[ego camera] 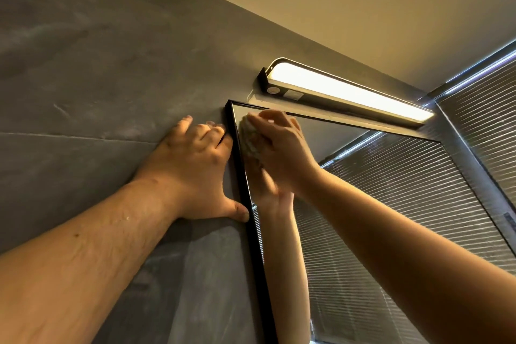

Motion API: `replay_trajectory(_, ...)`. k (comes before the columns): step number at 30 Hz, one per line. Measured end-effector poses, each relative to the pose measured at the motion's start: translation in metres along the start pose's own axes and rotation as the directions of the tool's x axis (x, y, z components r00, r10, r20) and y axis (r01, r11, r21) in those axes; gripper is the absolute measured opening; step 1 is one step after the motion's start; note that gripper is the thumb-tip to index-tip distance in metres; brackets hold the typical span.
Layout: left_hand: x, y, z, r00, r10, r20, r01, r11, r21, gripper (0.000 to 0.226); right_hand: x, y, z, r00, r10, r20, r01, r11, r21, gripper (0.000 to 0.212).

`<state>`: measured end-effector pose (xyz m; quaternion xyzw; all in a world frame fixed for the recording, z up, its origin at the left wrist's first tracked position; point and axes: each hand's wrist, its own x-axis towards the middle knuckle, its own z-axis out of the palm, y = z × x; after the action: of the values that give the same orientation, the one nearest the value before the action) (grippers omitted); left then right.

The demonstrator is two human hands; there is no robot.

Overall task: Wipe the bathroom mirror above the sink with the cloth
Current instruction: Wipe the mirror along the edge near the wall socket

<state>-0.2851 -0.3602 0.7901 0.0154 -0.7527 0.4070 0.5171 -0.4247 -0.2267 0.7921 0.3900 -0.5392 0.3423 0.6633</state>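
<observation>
Looked steeply up at a black-framed mirror (391, 190), long side running up the left edge to a top-left corner under the lamp. Held a pale, nubbly cloth (251, 139) against the glass just inside that corner, bunched into a wad stretched roughly along the left frame edge. Gripped it in the right hand (282, 148), fingers curled over the top of the wad and palm behind it, so only the left side of the cloth showed past the fingers; hand blurred. Doubled the hand and forearm as a reflection in the glass just below. Braced with the left hand (195, 165) flat on the grey stone-look wall (97, 64) beside the mirror, fingers relaxed and reaching the frame near the corner, thumb tip touching the frame lower down, nothing held. Lit by a glowing bar lamp (349, 92) mounted just above the top edge. Showed slatted window blinds (483, 109) at right, repeated in the glass.
</observation>
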Motion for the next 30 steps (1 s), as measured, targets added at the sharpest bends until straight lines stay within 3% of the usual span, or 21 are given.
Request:
replay_trajectory(8,0.0,0.0,-0.003,0.999,0.014,0.029,-0.014,1.0,-0.011,0.134,-0.048,-0.017,-0.013,0.994,-0.097,-0.051,0.099,0.994,0.041,0.035)
replay_trajectory(15,0.0,0.001,-0.002,1.0,0.009,0.027,-0.01,0.999,0.038,0.14,-0.013,0.063,-0.018,0.983,0.18,-0.036,-0.18,0.984,0.021,0.035)
replay_trajectory(18,0.001,0.0,0.003,0.999,0.02,-0.043,-0.019,0.999,0.043,0.139,-0.021,0.099,-0.032,0.952,0.303,-0.029,-0.304,0.952,-0.039,0.033)
replay_trajectory(25,0.007,0.0,0.022,0.985,0.052,-0.164,-0.042,0.997,0.064,0.127,-0.061,0.181,-0.069,0.773,0.634,-0.042,-0.624,0.745,-0.238,0.041)
replay_trajectory(27,0.006,-0.001,0.023,0.985,0.064,-0.159,-0.053,0.996,0.069,0.129,-0.066,0.195,-0.074,0.737,0.674,-0.048,-0.662,0.708,-0.246,0.041)
replay_trajectory(30,0.006,-0.002,0.026,0.988,0.061,-0.145,-0.05,0.996,0.075,0.131,-0.068,0.198,-0.072,0.748,0.659,-0.08,-0.659,0.724,-0.202,0.029)
